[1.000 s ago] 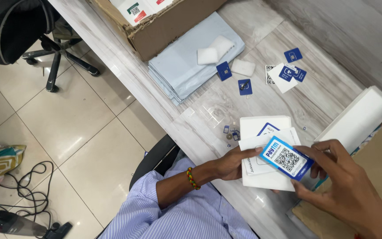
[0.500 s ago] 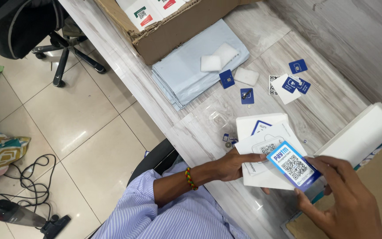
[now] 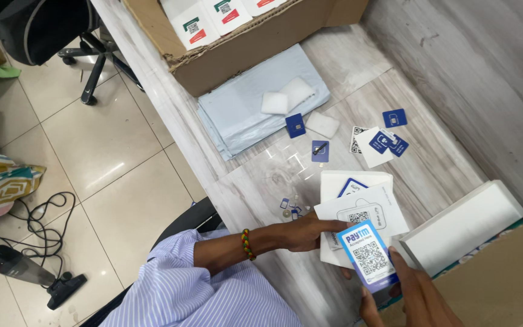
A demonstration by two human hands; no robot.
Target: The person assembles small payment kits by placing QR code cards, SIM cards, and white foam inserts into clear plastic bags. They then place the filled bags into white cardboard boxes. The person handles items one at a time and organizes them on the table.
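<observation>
Two hands: both near, right of the table point(image 3: 443, 175).
Left hand point(image 3: 304, 233): fingers flat, pressing white card stack point(image 3: 358, 212).
Right hand point(image 3: 419, 297): fingers grasping blue-bordered code card point(image 3: 367, 256).

cam: single head view, no second view to overlap | angle: steep look down, tilted | near: hands point(image 3: 358, 254) close at lower right of frame, right one partly cropped | mid: desk point(image 3: 431, 175) runs diagonally across centre | far: floor point(image 3: 98, 145) at left, probably seated wearer
</observation>
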